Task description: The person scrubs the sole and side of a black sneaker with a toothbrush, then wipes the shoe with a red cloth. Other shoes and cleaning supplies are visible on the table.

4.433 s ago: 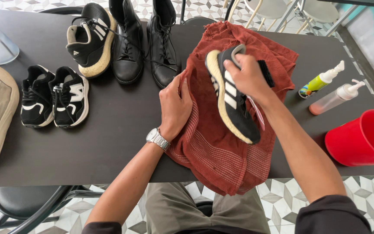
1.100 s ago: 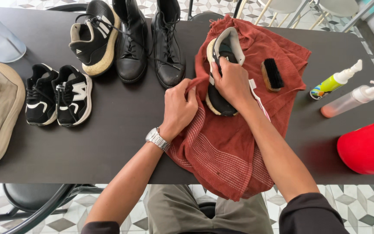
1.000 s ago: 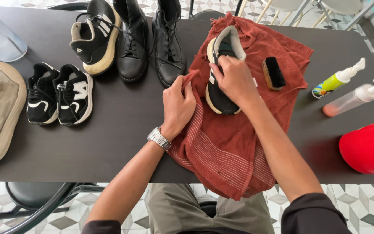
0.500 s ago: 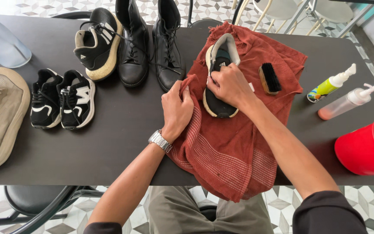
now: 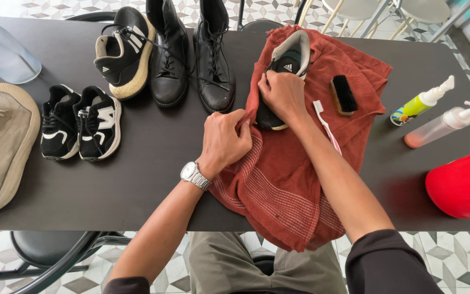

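Head view: black low sneaker with white sole and grey collar, lying on a rust-red woven towel with pale stripes at the table's 1 o'clock, toe toward the wearer. Right hand cupped over the sneaker's midsection, fingers closed against its upper; left hand, with a steel wristwatch, pinched on a fold of the towel at the shoe's 8 o'clock. Step in hand, as judged: seating or wiping the shoe on the cloth. Next move likely calls for a firm hold on the shoe while the cloth or a tool works it. On the towel at 3 o'clock of the shoe: wooden-backed black bristle brush and white toothbrush. Black matte tabletop beneath.
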